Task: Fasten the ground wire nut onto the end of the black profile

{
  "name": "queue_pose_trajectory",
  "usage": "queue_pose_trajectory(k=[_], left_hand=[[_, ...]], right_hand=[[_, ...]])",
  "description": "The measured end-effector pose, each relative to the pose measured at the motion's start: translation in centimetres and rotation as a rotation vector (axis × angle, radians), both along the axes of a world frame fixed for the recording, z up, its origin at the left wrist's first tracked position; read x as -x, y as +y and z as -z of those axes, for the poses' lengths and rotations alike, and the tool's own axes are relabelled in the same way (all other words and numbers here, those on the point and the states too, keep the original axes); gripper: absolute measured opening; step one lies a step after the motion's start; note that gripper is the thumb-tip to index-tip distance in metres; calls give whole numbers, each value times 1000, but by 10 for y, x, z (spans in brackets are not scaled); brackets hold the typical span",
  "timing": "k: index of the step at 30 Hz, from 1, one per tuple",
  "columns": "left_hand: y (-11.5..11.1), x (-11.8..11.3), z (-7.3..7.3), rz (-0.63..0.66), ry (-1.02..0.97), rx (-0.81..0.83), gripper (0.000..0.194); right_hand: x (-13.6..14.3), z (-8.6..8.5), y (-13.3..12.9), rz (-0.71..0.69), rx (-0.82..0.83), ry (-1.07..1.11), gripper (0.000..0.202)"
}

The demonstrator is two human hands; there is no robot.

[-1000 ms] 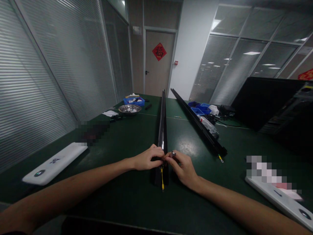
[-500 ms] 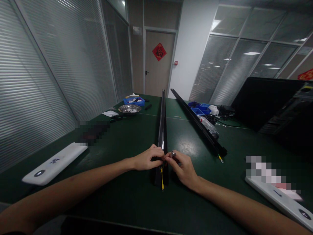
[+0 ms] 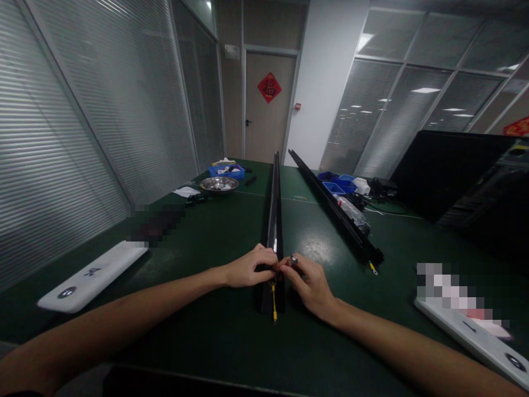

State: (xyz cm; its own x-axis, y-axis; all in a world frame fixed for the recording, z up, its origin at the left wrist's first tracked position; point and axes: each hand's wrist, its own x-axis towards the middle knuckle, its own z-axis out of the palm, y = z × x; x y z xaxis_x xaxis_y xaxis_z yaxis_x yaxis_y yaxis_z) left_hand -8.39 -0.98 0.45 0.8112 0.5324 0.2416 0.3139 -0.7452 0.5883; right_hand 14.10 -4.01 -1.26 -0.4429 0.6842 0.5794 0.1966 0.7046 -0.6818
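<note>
A long black rail [image 3: 274,209] lies lengthwise on the green table, its near end under my fingers. My left hand [image 3: 252,267] rests on it from the left, thumb and fingers pinched together. From the right, my right hand [image 3: 308,281] pinches at the same spot, its fingertips meeting those of the left. Whatever sits between the fingertips is too small and hidden to name. Just below them a short yellow wire [image 3: 274,303] with a terminal at its tip hangs over the rail's end. A ring [image 3: 293,259] is on a finger of the right hand.
To the right lies a second black rail [image 3: 339,215] with a yellow wire lug [image 3: 373,268]. Blue bins [image 3: 334,188] stand behind it. At the back left are a metal bowl [image 3: 219,185] and a blue basket [image 3: 227,172]. White devices [image 3: 93,278] lie at both sides.
</note>
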Motion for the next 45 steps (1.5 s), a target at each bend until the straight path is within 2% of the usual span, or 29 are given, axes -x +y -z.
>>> queue_pose_trajectory(k=[14, 23, 29, 36, 45], left_hand=[[-2, -1, -4, -18, -6, 11, 24], [1, 1, 1, -11, 2, -1, 20], [-1, 0, -1, -14, -7, 0, 25], [0, 1, 0, -5, 8, 3, 19], [-2, -1, -3, -23, -5, 4, 26]], right_hand=[[0, -1, 0, 15, -15, -14, 24], [1, -2, -1, 13, -6, -19, 24], [0, -1, 0, 9, -23, -16, 25], [0, -4, -1, 19, 2, -22, 26], [0, 1, 1, 10, -24, -17, 22]])
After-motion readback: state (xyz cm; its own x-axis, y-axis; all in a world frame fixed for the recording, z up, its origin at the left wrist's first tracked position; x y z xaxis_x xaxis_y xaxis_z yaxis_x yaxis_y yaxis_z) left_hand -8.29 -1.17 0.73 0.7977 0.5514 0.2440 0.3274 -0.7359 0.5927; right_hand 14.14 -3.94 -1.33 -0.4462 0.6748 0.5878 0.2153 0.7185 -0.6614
